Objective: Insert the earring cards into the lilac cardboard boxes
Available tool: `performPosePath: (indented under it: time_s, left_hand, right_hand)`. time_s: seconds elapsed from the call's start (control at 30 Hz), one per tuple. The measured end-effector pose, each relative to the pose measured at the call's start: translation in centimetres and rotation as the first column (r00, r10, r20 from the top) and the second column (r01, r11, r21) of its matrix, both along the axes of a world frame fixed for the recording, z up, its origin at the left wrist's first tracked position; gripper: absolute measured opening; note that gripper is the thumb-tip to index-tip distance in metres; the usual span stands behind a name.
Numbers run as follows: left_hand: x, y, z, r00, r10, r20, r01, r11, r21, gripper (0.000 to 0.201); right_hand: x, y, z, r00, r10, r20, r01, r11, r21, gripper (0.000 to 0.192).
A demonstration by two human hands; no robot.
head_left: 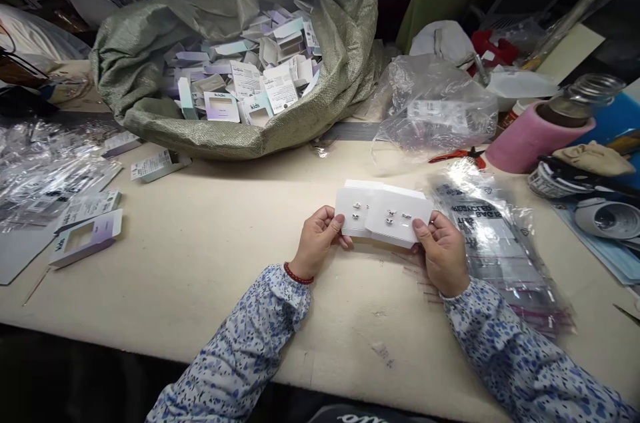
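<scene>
Both my hands hold white earring cards above the table, overlapping one another in the middle. My left hand [320, 240] pinches the left-hand earring cards [353, 226] at their left edge, thumb on top. The right-hand earring cards [397, 233] lie partly over them, with my right hand [443, 250] gripping their right edge, thumb in front. Small silver-coloured studs sit on the front cards. How many cards are stacked behind is hidden. Just right of my right hand lies a pile of clear zip bags [493, 243] with printed lettering.
A big green woven sack [200, 143] full of small "kids" boxes stands at the back. Loose boxes [87, 240] and clear plastic packets [45, 170] lie at left. At right are red-handled pliers [457, 155], a pink roll [537, 136] and a crumpled plastic bag [435, 100].
</scene>
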State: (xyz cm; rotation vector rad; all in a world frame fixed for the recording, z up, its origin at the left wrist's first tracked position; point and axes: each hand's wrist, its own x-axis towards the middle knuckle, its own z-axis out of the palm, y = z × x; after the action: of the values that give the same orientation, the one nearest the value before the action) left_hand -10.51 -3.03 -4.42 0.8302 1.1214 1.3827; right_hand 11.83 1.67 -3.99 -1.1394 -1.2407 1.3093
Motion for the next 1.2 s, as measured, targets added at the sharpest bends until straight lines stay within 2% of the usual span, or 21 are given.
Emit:
performPosePath:
  time_s: [0.27,0.4,0.47,0.57,0.67,0.77,0.87,1.0,1.07,1.13,1.2]
  left_hand:
    - [0.0,0.1,0.0,1.000,0.004,-0.008,-0.004,1.000,0.003,0.045]
    - [0.0,-0.1,0.1,0.999,-0.020,-0.028,0.021,1.000,0.013,0.043]
    - [0.1,-0.4,0.3,0.997,-0.068,-0.041,0.069,0.997,0.022,0.040]
    - [0.5,-1.0,1.0,0.976,-0.211,-0.063,0.215,0.975,0.062,0.034]
    - [0.5,-1.4,1.5,0.931,-0.341,-0.132,0.355,0.929,0.103,0.033]
    - [0.1,-1.4,1.2,0.901,-0.356,-0.247,0.391,0.914,0.109,0.042]
    - [-0.3,-1.1,0.5,0.906,-0.341,-0.250,0.368,0.927,0.069,0.052]
    - [-0.3,-0.8,0.0,0.880,-0.356,-0.316,0.370,0.929,-0.016,0.046]
    - [-0.3,-0.7,0.0,0.863,-0.350,-0.364,0.366,0.930,-0.029,0.044]
    - [-0.2,-0.7,0.0,0.859,-0.344,-0.379,0.358,0.933,-0.034,0.046]
    - [-0.2,-0.7,0.1,0.859,-0.342,-0.382,0.355,0.934,-0.038,0.047]
  right_hand:
    - [0.0,0.0,-0.1,0.994,0.047,-0.096,-0.057,0.993,-0.100,0.048]
    - [-0.3,-0.1,0.0,0.995,0.056,-0.082,-0.061,0.997,-0.056,0.042]
    - [-0.6,-0.4,0.2,0.997,0.065,-0.049,-0.064,0.997,0.036,0.037]
    - [-0.8,-0.9,0.3,0.995,0.100,-0.019,-0.097,0.988,0.122,0.034]
    - [-0.8,-1.4,0.4,0.984,0.155,-0.093,-0.148,0.986,0.077,0.034]
    - [-0.7,-1.8,1.0,0.971,0.168,-0.172,-0.168,0.986,0.012,0.038]
    - [-0.1,-2.3,2.6,0.971,0.084,-0.223,-0.103,0.992,-0.074,0.044]
    - [2.7,-3.4,4.6,0.949,-0.111,-0.296,0.056,0.980,-0.189,0.053]
    - [5.3,-3.6,4.7,0.921,-0.222,-0.319,0.140,0.955,-0.262,0.051]
    - [8.4,-3.1,4.2,0.880,-0.355,-0.315,0.257,0.915,-0.311,0.041]
    - [11.8,-2.2,3.6,0.810,-0.498,-0.309,0.426,0.863,-0.272,0.026]
